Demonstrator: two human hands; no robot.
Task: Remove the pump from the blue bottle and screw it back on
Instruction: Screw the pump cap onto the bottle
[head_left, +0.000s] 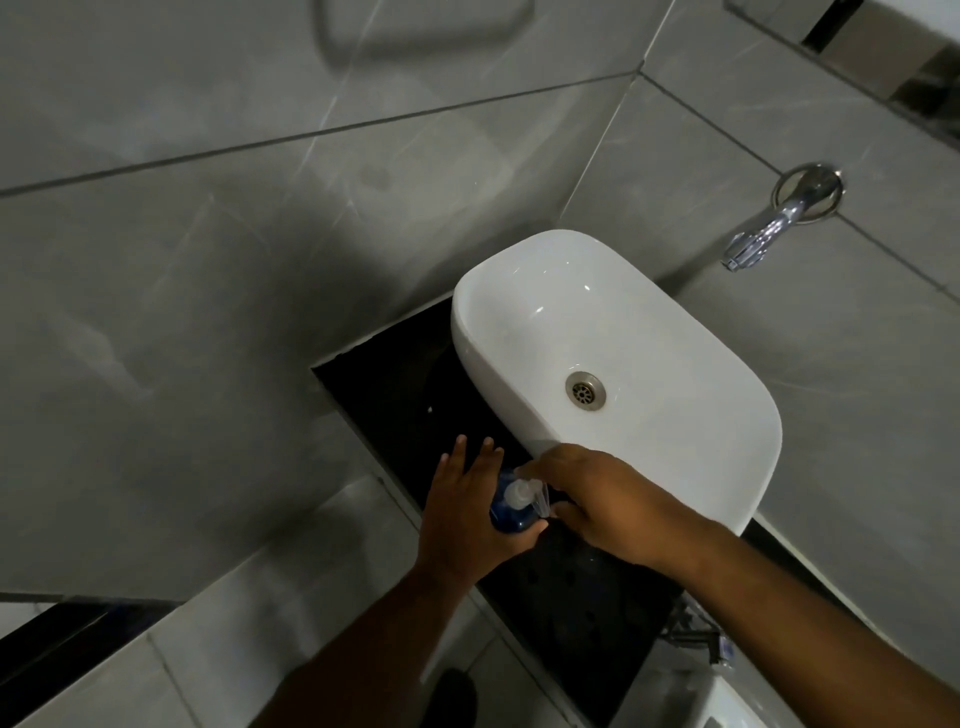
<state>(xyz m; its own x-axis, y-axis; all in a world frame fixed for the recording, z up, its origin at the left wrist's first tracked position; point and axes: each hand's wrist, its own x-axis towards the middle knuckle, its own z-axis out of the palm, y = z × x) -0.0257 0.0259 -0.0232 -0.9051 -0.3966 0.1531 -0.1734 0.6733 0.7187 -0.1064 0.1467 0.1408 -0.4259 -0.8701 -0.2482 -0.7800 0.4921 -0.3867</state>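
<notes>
Two bare hands meet over a blue bottle (506, 514) at the lower centre of the frame, where it stands on a black countertop (410, 395) just beside the near end of a white oval basin (675, 364). The left hand (467, 512) braces the bottle from the left side, its thumb hooked under the front of the blue body and its other fingers (485, 452) straight and loosely fanned, pointing up the frame past the bottle rather than wrapped around it. The right hand (605, 501) comes in from the right, curled over the white pump (522, 493) on top of the bottle; a fingertip rests on the far side of the pump head and the thumb sits near its clear spout, a loose pinch, though how firmly it closes cannot be told from this angle. The pump appears seated on the bottle's neck. A metal drain (585, 391) shows at the middle of the basin, and a chrome wall tap (774, 221) juts from the grey tiles (208, 260) at the upper right.
</notes>
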